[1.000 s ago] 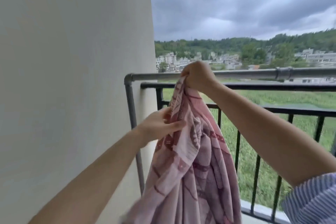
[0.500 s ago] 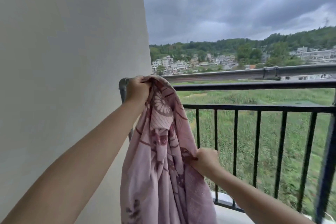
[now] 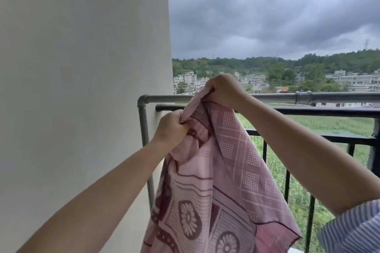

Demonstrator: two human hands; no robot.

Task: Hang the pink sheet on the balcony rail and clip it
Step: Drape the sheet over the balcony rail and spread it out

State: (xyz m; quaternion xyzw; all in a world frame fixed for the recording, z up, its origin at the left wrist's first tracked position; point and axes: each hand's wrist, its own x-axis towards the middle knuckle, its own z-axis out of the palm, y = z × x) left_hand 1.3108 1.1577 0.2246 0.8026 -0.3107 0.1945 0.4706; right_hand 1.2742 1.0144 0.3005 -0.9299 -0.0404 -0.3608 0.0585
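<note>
The pink sheet point(image 3: 222, 174), printed with dark red flowers and a dotted diamond pattern, hangs in folds in front of the balcony rail. My right hand point(image 3: 223, 90) grips its top edge at the height of the grey pipe rail point(image 3: 329, 96). My left hand point(image 3: 171, 127) grips a bunched fold of the sheet lower down and to the left, just in front of the black railing point(image 3: 308, 110). The sheet's lower part runs out of the frame. No clip is in view.
A pale wall point(image 3: 82, 88) fills the left side, and the grey pipe bends down along it at the corner point(image 3: 141, 100). Black vertical bars point(image 3: 286, 183) stand behind the sheet. Beyond lie grass, buildings and a cloudy sky.
My right hand has come up from low on the sheet to its top edge at the rail. My left hand has dropped from the pipe corner to a lower fold. The sheet has spread more.
</note>
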